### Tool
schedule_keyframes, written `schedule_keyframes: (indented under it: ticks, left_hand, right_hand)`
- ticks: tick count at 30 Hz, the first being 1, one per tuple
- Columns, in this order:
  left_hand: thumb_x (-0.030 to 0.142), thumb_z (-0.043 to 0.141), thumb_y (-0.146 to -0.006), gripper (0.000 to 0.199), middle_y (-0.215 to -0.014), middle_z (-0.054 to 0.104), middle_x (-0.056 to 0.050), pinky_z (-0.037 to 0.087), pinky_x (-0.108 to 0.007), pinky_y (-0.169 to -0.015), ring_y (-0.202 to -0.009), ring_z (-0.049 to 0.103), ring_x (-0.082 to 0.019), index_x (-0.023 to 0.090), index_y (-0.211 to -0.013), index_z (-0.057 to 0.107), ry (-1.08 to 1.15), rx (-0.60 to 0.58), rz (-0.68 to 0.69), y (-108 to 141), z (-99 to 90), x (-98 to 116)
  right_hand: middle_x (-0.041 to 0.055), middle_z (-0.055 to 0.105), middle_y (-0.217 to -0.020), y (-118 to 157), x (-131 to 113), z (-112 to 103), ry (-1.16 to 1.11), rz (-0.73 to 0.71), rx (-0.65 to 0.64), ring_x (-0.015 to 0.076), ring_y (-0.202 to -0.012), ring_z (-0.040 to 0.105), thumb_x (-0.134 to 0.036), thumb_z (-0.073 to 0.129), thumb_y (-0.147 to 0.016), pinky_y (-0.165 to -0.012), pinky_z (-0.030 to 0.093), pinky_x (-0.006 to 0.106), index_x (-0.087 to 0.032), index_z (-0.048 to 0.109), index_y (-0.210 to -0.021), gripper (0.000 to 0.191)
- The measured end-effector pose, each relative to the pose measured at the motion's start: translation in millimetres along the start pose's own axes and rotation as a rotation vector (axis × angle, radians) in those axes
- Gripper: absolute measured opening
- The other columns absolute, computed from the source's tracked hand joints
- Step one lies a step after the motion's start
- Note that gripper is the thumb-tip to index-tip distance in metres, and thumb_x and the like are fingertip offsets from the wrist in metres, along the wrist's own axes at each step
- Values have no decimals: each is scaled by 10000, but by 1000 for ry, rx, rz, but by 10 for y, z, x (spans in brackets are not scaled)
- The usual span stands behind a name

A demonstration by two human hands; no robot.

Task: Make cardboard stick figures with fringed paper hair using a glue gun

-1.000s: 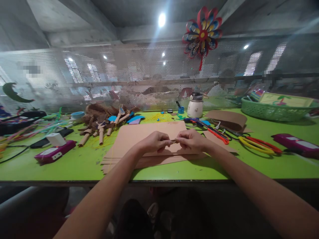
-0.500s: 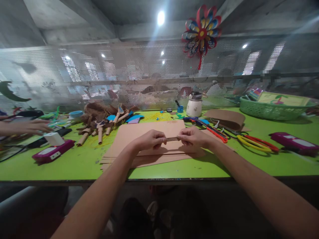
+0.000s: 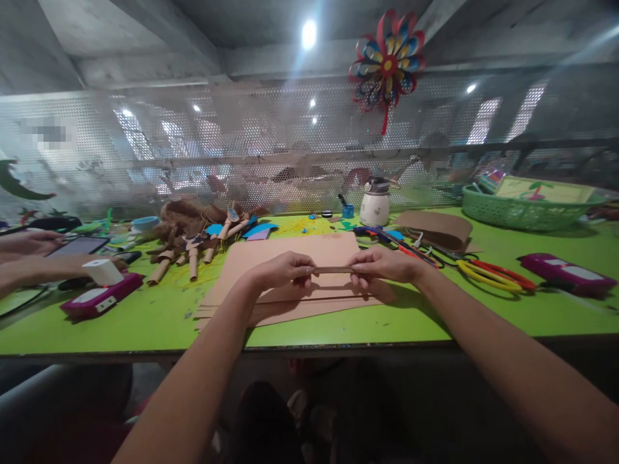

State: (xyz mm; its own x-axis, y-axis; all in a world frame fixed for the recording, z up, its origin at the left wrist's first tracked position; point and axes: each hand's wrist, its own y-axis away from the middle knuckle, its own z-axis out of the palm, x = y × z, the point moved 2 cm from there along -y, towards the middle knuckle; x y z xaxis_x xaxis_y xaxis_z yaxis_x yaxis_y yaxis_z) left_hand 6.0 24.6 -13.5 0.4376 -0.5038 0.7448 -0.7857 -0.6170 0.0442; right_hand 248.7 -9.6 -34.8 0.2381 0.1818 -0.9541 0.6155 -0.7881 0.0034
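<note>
Brown strip (image 3: 333, 270): while we look down at the work, it stretches between the two hands, over the pile of brown sheets (image 3: 314, 248).
Left hand (image 3: 283, 270): it pinches one end of the strip — the thumb and fingers are pressed on it.
Right hand (image 3: 382, 265): it pinches the other end in similar manner.
Green table (image 3: 411, 327): we see the sheets lying on it, near its front edge.
Right side: we find a tool with yellow and red handles (image 3: 498, 284).
Left side: beyond a purple block (image 3: 104, 298) — another person's hand (image 3: 33, 243), near a phone (image 3: 80, 246).
</note>
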Motion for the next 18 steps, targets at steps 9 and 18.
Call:
schedule_keyframes:
  ticks: [9,18]
  left_hand:
    - [325,460,-843,256,-619,625,-14,383,-227,-555,-554,527,-113,144,-751,616,-124,43,24,-44,93,20]
    - [296,558,-796,217,-662,636,-20,407,-228,-587,-614,559,-113,115,-890,634,4,148,95,-51,106,163]
  right_hand:
    - [24,627,-698,-70,-112,146,619,-104,171,135,-639,525,-387,552,-800,-584,384,246,-142,653,-774,267]
    - [-16,526,-546,-125,-103,224,655,-145,352,108,-531,443,-353,509,-815,-509,311,227,-149,607,-642,285]
